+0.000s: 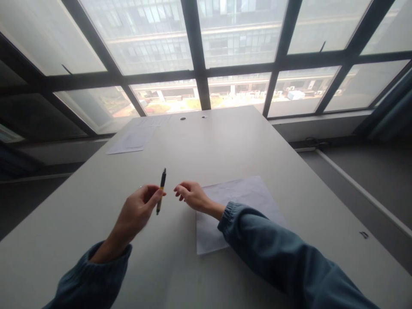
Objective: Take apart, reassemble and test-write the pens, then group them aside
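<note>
A black pen with a yellow band [163,177] is pinched between the thumb and fingers of my left hand [137,211]. The pen stands nearly upright, leaning slightly to the right at its top. To the right of it, a small gap away, is my right hand [192,195], its fingers loosely bent and apart with nothing visible in them. Beneath my right wrist and forearm lies a white sheet of paper [207,234], partly covered by the blue sleeve [257,231].
The long white table [222,146] reaches to large windows [238,43]. More papers [131,139] lie at its far left. Two small round items [183,119] show near the far edge. A small dark object [363,234] is near the right edge.
</note>
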Tool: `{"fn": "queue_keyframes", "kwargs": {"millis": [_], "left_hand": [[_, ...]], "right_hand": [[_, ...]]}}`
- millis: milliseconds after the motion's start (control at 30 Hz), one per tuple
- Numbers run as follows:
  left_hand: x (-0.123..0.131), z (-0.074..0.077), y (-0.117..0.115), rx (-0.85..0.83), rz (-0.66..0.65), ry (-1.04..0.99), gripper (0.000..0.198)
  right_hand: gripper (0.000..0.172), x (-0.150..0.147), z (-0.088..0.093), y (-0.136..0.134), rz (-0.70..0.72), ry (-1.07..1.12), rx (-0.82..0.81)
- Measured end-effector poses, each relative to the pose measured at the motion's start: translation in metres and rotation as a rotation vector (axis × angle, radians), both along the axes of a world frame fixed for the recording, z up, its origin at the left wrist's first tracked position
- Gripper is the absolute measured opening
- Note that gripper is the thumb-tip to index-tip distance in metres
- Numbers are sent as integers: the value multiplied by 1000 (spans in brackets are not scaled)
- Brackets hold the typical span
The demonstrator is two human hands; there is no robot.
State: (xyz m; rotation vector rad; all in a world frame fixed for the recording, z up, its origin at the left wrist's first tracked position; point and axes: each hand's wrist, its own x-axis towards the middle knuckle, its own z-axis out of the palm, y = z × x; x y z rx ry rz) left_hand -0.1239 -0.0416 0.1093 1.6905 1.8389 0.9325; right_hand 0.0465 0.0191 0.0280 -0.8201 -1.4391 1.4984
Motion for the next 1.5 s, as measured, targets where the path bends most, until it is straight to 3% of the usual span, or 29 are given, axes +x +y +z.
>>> {"fn": "queue_keyframes", "kwargs": {"millis": [133,200,467,567,700,900,1133,1500], "left_hand": [[38,-7,13,155,-41,-452,45],[59,-14,21,224,-62,-595,51],[130,-37,44,298,-168,-789,79],[144,-44,53,326,-181,-796,68],[148,-60,67,349,-116,-741,48],[141,-86,85,306,-104,-646,39],[137,-102,95,241,-111,-662,37],[135,-108,98,246,-71,-673,38]], "right_hand": [[43,31,10,-18,142,61,-206],[44,50,13,-23,152,106,-299],[28,125,24,-15,-180,224,-212],[25,149,23,-1,-364,149,-99],[22,178,13,19,-560,47,107],[21,193,-13,31,-643,8,298],[28,196,-27,33,-693,70,171],[28,198,-32,33,-658,82,130]]}}
